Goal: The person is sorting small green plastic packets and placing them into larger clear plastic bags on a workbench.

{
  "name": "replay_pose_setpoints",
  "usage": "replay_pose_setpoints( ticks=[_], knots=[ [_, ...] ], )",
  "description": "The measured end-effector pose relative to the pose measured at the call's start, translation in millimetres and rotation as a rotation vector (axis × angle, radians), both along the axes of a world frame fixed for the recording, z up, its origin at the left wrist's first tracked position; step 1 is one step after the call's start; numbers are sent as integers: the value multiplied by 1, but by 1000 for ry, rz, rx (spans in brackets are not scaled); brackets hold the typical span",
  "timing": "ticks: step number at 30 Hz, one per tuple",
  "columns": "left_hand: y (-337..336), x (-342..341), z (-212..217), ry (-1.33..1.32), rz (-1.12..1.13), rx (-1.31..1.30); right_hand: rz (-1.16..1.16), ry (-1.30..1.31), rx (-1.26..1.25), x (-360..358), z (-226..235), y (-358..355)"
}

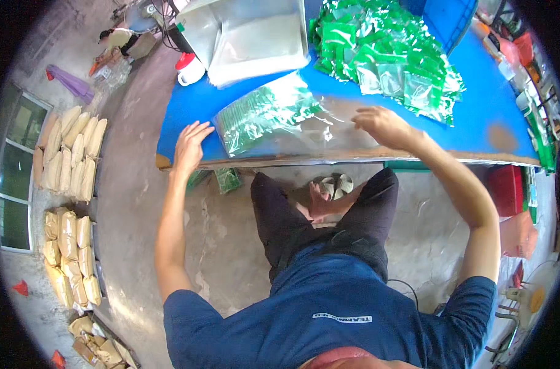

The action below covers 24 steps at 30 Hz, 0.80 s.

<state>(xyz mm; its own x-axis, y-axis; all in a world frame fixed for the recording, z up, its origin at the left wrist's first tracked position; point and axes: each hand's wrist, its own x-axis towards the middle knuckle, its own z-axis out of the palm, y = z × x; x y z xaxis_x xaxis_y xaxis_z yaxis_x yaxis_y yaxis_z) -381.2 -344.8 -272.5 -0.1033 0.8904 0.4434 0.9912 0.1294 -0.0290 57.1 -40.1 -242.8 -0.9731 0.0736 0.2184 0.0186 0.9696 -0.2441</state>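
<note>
A clear plastic bag (264, 114) filled with rows of small green packets lies flat on the blue tabletop near its front edge. My left hand (192, 146) rests at the bag's left end, fingers stretched out and holding nothing. Over the bag's loose right part, my right hand (388, 127) hovers with its fingers a little bent and apart; nothing shows in them. Behind it spreads a large heap of green and clear packets (388, 55).
A pale metal bin (255, 46) lies open at the back left of the blue table (477, 120), beside a white jug with a red lid (189, 69). A blue crate (449, 21) stands behind the heap. Stacked paper sacks (71, 154) line the left wall. Another person (117, 40) is far left.
</note>
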Motion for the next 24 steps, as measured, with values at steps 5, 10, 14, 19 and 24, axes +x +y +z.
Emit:
replay_pose_setpoints(
  ticks=[5,10,14,19,24],
  knots=[
    [20,39,41,-196,-56,231,-239,231,-217,15,-29,-24],
    [88,75,-8,-49,-114,-112,-200,303,-292,6,-36,-54],
    [129,98,13,-69,-167,-79,-192,304,-272,35,-25,-69],
    [185,109,-8,-24,-349,-219,-145,378,-269,26,-35,-63],
    [187,93,-12,-103,-222,-260,-139,416,35,20,-21,-11]
  ],
)
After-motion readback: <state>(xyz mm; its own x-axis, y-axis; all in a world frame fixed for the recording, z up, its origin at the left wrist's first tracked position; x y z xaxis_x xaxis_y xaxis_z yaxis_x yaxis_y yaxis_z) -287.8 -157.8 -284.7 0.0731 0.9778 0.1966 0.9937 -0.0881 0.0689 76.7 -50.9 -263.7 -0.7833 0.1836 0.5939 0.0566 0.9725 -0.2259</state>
